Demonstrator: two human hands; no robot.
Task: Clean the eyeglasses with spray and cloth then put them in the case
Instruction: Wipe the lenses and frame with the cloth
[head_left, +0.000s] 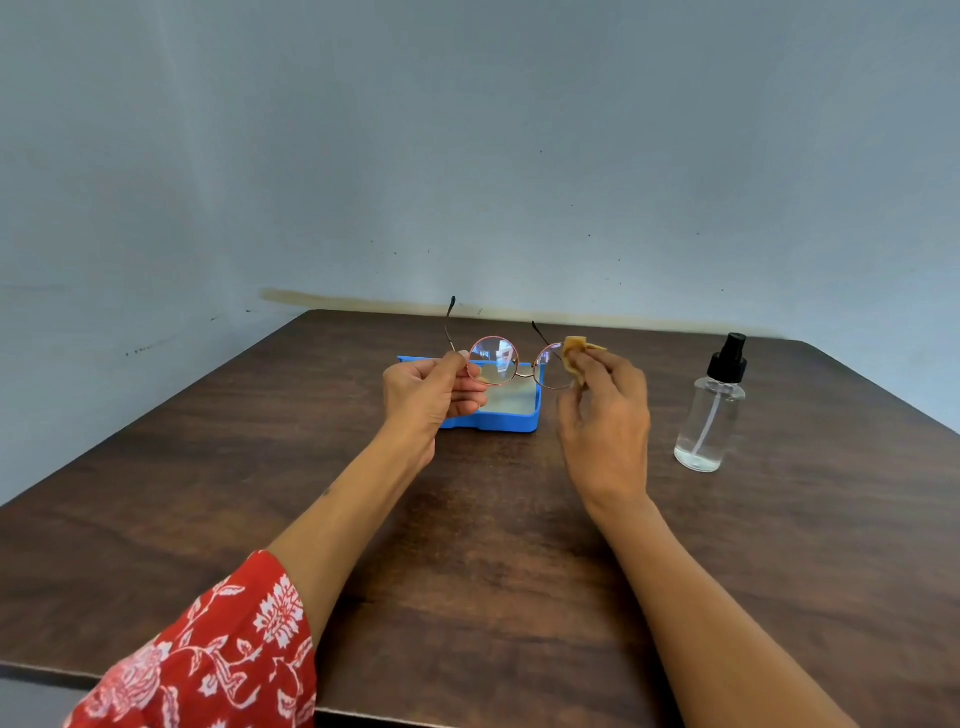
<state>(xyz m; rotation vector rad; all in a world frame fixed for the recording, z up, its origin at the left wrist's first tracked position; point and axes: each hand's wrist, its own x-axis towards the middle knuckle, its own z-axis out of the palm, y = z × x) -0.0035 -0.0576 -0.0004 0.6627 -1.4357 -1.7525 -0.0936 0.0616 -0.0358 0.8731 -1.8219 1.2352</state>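
Round thin-rimmed eyeglasses are held up above the table, temples pointing away. My left hand pinches the frame at its left hinge. My right hand presses a small tan cloth against the right lens, which it partly hides. Behind and below the glasses lies an open blue case with a pale lining; my left hand covers its left part. A clear spray bottle with a black pump top stands upright to the right.
The dark wooden table runs back to a grey-blue wall. Its near edge is at the bottom, with a red floral sleeve over the lower left corner.
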